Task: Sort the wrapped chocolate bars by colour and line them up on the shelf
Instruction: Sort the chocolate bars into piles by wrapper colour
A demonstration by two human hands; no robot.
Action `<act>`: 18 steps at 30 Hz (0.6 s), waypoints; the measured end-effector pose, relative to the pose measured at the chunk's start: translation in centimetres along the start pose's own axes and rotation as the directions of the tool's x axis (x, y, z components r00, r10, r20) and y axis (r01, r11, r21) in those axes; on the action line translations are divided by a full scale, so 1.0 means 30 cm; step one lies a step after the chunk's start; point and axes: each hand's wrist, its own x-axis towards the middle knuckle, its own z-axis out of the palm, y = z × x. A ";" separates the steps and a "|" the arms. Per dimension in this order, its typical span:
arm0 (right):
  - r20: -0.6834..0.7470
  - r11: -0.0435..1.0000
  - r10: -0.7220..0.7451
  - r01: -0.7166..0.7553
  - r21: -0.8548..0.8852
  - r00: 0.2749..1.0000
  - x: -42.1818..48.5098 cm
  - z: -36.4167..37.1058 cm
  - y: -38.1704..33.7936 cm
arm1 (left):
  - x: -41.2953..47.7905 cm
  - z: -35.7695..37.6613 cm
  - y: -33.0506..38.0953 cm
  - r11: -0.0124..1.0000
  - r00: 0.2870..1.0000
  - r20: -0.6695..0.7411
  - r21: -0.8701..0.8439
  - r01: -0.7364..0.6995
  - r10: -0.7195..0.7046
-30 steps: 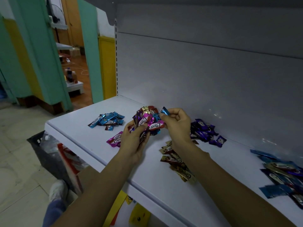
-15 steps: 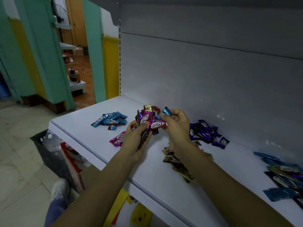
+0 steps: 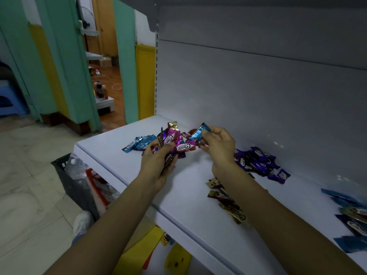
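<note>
My left hand (image 3: 158, 165) grips a mixed bunch of wrapped chocolate bars (image 3: 172, 138), pink, brown and gold, above the white shelf (image 3: 123, 155). My right hand (image 3: 218, 147) pinches one blue bar (image 3: 198, 132) just right of the bunch. On the shelf lie a blue pile (image 3: 139, 144) at the far left, a purple pile (image 3: 256, 163) near the back panel, and gold-brown bars (image 3: 226, 199) partly hidden under my right forearm. A pink bar on the shelf is hidden behind my left hand.
A mixed heap of blue, purple and gold bars (image 3: 351, 215) lies at the shelf's right end. The grey back panel (image 3: 258, 86) rises behind. A black crate (image 3: 75, 181) stands on the floor by the shelf's left corner, and yellow tags (image 3: 176, 261) hang below.
My right hand has drawn the blue bar up and to the right, away from the bunch in my left hand. The camera has swung slightly left.
</note>
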 end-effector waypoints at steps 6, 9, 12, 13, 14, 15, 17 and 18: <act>0.101 0.978 0.194 -0.185 -0.091 0.976 0.088 0.150 0.076 | 0.028 -0.174 0.139 0.990 0.985 -0.111 0.067 -0.124 0.131; 0.152 0.950 0.251 -0.213 -0.230 0.956 0.132 0.239 0.129 | 0.048 -0.255 0.179 0.985 0.975 -0.152 0.079 -0.154 0.164; 0.164 0.919 0.288 -0.223 -0.326 0.944 0.162 0.297 0.168 | 0.073 -0.303 0.188 0.980 0.970 -0.154 0.090 -0.176 0.189; 0.164 0.912 0.290 -0.220 -0.345 0.943 0.172 0.318 0.181 | 0.083 -0.317 0.191 0.979 0.968 -0.156 0.094 -0.183 0.196; 0.165 0.907 0.289 -0.214 -0.363 0.943 0.177 0.335 0.188 | 0.094 -0.327 0.193 0.977 0.967 -0.156 0.105 -0.187 0.202; 0.170 0.901 0.283 -0.201 -0.385 0.944 0.182 0.350 0.197 | 0.104 -0.335 0.194 0.975 0.967 -0.154 0.122 -0.187 0.205; 0.182 0.876 0.248 -0.140 -0.462 0.952 0.190 0.372 0.213 | 0.122 -0.344 0.195 0.971 0.968 -0.144 0.150 -0.185 0.207; 0.186 0.856 0.225 -0.103 -0.507 0.957 0.194 0.380 0.222 | 0.128 -0.346 0.193 0.971 0.969 -0.135 0.156 -0.184 0.205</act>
